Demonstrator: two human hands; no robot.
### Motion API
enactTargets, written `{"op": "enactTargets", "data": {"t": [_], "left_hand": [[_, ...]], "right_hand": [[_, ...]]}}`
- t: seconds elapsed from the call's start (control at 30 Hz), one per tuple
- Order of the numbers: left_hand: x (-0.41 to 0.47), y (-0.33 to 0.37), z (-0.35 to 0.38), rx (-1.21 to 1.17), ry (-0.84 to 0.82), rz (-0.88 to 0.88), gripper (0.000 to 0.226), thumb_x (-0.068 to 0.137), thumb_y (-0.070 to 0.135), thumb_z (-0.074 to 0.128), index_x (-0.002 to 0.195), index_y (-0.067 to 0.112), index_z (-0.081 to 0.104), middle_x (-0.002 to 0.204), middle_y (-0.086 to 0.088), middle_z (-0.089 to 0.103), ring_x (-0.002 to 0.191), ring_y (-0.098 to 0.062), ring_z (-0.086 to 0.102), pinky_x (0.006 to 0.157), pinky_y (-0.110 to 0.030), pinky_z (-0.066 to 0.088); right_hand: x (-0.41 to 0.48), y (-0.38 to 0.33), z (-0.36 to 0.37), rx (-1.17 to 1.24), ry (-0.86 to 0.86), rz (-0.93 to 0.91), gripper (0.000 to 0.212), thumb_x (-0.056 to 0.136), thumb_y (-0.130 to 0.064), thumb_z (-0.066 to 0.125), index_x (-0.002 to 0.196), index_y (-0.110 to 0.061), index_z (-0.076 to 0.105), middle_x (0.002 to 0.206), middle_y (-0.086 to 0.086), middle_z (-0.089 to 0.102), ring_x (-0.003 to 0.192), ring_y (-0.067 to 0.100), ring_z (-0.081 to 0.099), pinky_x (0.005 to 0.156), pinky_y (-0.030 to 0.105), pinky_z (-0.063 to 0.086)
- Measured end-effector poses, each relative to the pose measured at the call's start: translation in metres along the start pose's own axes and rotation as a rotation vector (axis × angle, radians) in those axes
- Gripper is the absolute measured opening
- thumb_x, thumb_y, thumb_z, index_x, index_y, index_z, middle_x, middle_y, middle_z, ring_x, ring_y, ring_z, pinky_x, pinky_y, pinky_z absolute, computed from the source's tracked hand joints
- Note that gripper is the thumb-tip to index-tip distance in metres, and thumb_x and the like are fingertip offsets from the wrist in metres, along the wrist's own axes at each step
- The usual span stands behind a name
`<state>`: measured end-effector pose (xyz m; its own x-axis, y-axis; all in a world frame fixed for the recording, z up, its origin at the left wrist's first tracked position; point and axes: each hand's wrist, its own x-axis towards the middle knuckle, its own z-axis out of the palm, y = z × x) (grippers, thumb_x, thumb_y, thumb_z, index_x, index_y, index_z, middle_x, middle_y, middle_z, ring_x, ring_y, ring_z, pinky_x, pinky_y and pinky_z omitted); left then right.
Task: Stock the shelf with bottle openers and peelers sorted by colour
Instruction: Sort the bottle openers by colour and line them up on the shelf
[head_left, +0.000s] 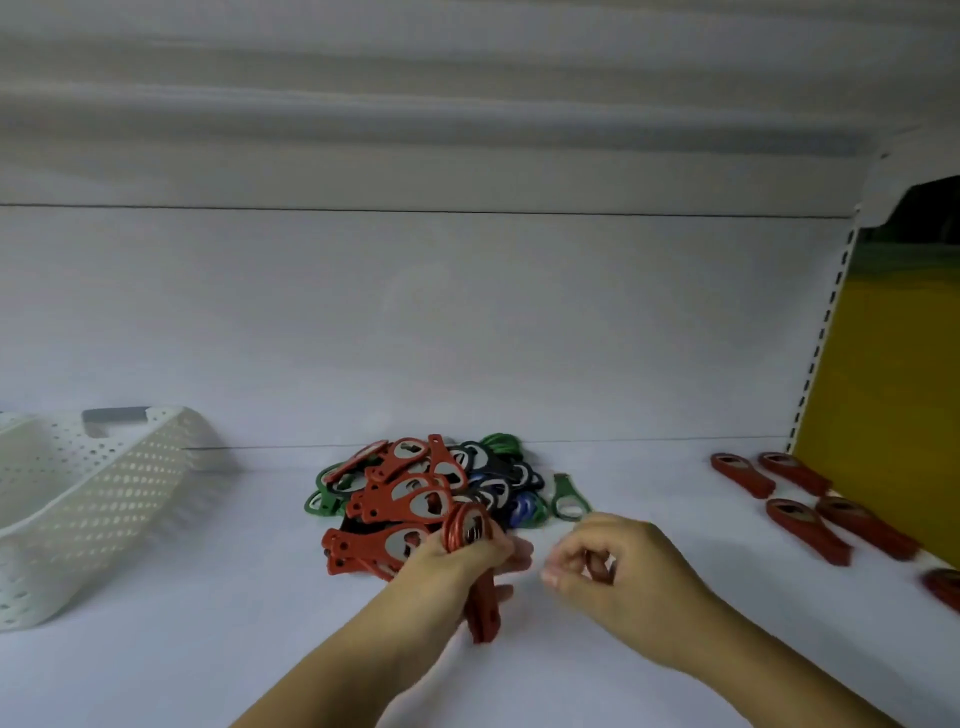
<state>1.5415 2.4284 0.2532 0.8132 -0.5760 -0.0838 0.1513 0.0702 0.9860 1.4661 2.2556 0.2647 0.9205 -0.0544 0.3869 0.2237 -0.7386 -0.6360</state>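
A heap of bottle openers (415, 488) lies in the middle of the white shelf (208, 649), red ones on top, green, blue and dark ones beneath and behind. My left hand (457, 566) grips a stack of red openers (480, 587) held upright at the heap's front edge. My right hand (618, 566) hovers just right of it with fingers curled; nothing shows in it. One green opener (566, 499) lies alone right of the heap. Several red openers (810, 514) lie in small stacks at the far right.
A white perforated basket (78, 499) lies tipped on the shelf at the left. The shelf's white back wall stands behind the heap. A yellow side panel (883, 389) with a slotted upright closes the right end.
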Motion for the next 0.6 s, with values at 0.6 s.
{"op": "enactTargets", "data": {"t": [0.6], "left_hand": [[0.036,-0.014,0.125,0.446,-0.585,0.452,0.061,0.076,0.001,0.075,0.118,0.042,0.057,0.117,-0.001,0.062,0.097,-0.009,0.065,0.086,-0.023,0.052]], "right_hand": [[-0.087,0.065,-0.058,0.155,0.067,0.493,0.024,0.073,-0.026,0.073,0.054,-0.024,0.059,0.051,-0.013,0.046,0.054,0.005,0.040,0.055,0.021,0.034]]}}
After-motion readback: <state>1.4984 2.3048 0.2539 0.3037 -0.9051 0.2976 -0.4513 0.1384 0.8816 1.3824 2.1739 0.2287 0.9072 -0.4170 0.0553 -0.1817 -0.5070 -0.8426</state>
